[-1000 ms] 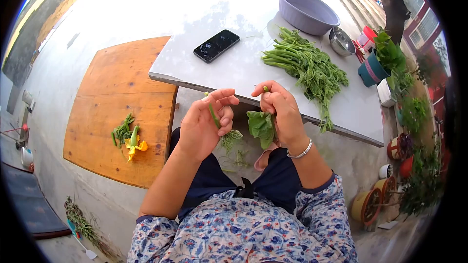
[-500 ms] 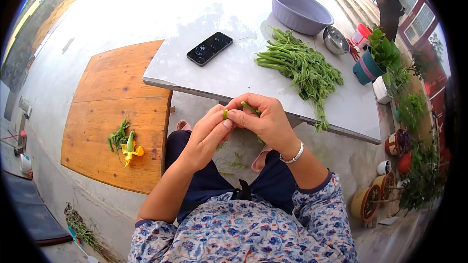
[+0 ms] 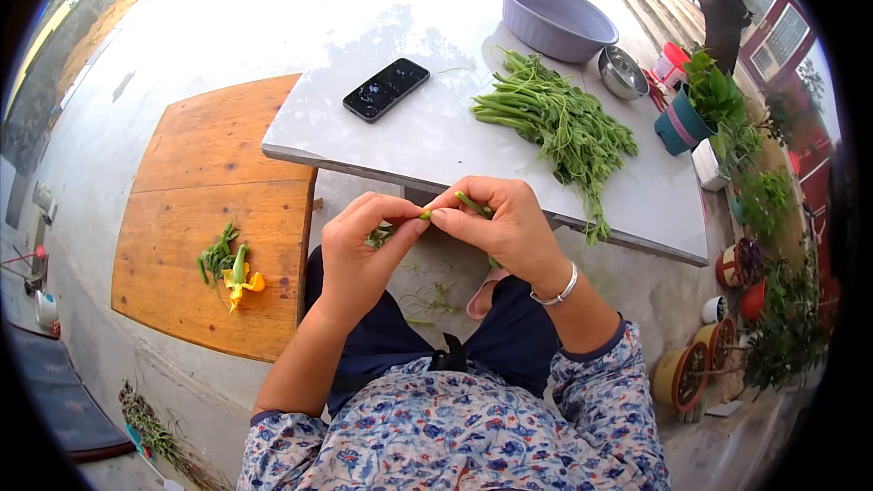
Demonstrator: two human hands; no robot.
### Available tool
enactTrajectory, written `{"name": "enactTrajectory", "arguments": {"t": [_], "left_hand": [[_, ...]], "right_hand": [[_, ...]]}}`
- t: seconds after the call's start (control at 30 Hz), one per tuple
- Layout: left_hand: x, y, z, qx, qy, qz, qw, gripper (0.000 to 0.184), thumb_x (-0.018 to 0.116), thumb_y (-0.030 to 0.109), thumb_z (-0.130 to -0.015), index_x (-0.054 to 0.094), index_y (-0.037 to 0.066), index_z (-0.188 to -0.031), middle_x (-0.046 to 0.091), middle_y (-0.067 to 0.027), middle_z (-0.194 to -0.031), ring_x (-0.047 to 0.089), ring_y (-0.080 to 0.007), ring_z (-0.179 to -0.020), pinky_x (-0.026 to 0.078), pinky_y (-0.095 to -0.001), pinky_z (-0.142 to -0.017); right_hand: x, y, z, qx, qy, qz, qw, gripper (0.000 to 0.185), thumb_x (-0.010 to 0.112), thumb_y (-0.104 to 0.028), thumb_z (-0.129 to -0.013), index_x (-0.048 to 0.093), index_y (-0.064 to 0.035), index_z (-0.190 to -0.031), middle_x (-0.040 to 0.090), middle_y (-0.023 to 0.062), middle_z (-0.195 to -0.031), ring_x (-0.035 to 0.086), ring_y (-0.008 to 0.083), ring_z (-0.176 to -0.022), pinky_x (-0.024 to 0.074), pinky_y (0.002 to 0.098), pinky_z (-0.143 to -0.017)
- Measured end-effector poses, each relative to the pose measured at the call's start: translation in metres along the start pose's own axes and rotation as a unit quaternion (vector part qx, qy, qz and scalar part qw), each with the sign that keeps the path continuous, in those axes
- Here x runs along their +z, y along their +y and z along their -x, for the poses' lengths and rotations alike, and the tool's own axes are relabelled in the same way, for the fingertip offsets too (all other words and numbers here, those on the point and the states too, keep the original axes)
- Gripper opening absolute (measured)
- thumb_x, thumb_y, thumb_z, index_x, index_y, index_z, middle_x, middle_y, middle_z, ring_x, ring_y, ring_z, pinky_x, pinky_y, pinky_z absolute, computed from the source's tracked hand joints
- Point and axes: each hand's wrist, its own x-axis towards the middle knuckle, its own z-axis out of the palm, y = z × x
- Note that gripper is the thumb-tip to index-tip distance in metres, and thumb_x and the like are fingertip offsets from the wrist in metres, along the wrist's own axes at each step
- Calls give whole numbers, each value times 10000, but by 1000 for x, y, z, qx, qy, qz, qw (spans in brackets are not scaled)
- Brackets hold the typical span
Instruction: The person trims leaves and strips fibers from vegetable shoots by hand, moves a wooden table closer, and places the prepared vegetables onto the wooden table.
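Both hands meet above my lap, just off the table's near edge. My left hand (image 3: 350, 255) is closed in a pinch at the tip of a green stem, and some leafy green shows behind its fingers. My right hand (image 3: 509, 232) is closed round the green stem (image 3: 473, 205), with a bit of it sticking up between thumb and forefinger. Beyond my right hand, a pile of leafy green stems (image 3: 555, 118) lies on the grey table (image 3: 382, 145), some leaves hanging over the edge.
A black phone (image 3: 386, 89), a purple-grey basin (image 3: 559, 35) and a metal bowl (image 3: 623, 75) are on the table. At left, a wooden board surface (image 3: 200, 182) holds a yellow blossom (image 3: 244, 285) and leafy scraps (image 3: 218, 255). Potted plants (image 3: 688, 118) line the right side.
My left hand has turned, its fingers now arched and pinching at the stem's tip, with leafy green showing behind them. My right hand keeps its hold. The view has shifted slightly.
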Motion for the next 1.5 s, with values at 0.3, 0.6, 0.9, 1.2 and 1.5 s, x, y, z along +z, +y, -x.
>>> {"name": "enactTrajectory", "arguments": {"t": [0.3, 0.6, 0.9, 1.2, 1.5], "left_hand": [[1, -5, 0, 182, 38, -172, 967, 166, 749, -5, -709, 685, 40, -854, 661, -70, -803, 614, -215, -725, 489, -306, -640], [24, -12, 11, -93, 54, 237, 965, 99, 694, 35, -832, 666, 42, -927, 665, -49, -936, 604, -139, -820, 484, -272, -746], [11, -21, -2, -223, 71, 540, 809, 102, 590, 159, -942, 633, 88, -1002, 627, -26, -1004, 589, -138, -921, 484, -369, -906], [-16, -35, -17, -190, 85, 560, 802, 151, 563, 218, -959, 610, 96, -1035, 605, -8, -972, 567, -155, -909, 470, -401, -938], [-21, -24, -22, -171, 61, 530, 828, 183, 526, 211, -980, 605, 61, -1048, 597, -18, -905, 576, -160, -888, 491, -385, -903]], "right_hand": [[2, -3, 3, 53, 13, 63, 997, 190, 689, -174, -770, 691, 11, -814, 463, -11, -517, 401, 41, -497, 339, 234, -461], [5, 6, 3, 168, -29, -291, 941, 143, 644, -135, -841, 662, 6, -827, 505, -56, -608, 354, 5, -518, 268, 195, -449], [11, 23, 8, 45, 0, -31, 998, 164, 643, -156, -778, 651, 5, -808, 514, -40, -608, 401, 31, -516, 359, 209, -494], [-14, 55, 43, 132, -71, 140, 979, 184, 632, -150, -740, 622, 25, -794, 499, 21, -576, 498, 80, -481, 454, 258, -495], [-15, 98, 61, 69, -90, 365, 924, 211, 579, -245, -850, 640, -48, -807, 621, 89, -572, 617, 260, -539, 486, 362, -555]]}}
